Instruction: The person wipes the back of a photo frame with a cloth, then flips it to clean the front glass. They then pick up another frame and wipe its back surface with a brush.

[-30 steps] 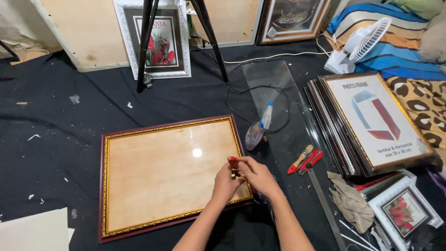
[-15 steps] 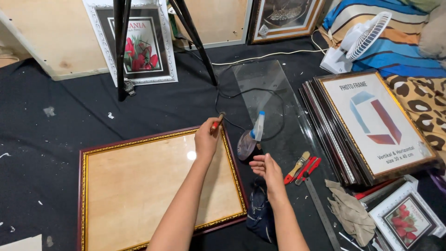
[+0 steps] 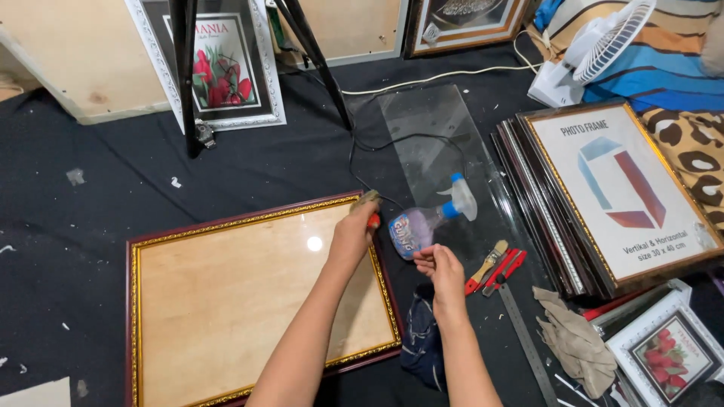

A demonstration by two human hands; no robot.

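Note:
A large picture frame [image 3: 134, 316] with a dark red rim, gold inner trim and a brown panel lies flat on the black floor cloth. My left hand [image 3: 353, 237] rests over its upper right corner, closed on a small red-handled tool [image 3: 373, 221] with a brownish tip. My right hand [image 3: 443, 270] hovers to the right of the frame with its fingers curled in, just below a clear spray bottle [image 3: 422, 224] that lies on its side. I see nothing in the right hand.
A glass sheet [image 3: 430, 128] lies beyond the bottle. Right of my right hand are a small brush [image 3: 489, 262], a red cutter [image 3: 507, 267], a metal ruler [image 3: 528, 339], a grey rag [image 3: 575, 341] and stacked frames [image 3: 603, 188]. Tripod legs [image 3: 185, 83], a black cable [image 3: 354, 154] and a fan [image 3: 603, 45] stand behind.
My left hand has moved with the red-handled tool from the frame's lower right edge up to its upper right corner. My right hand has shifted to beside the spray bottle.

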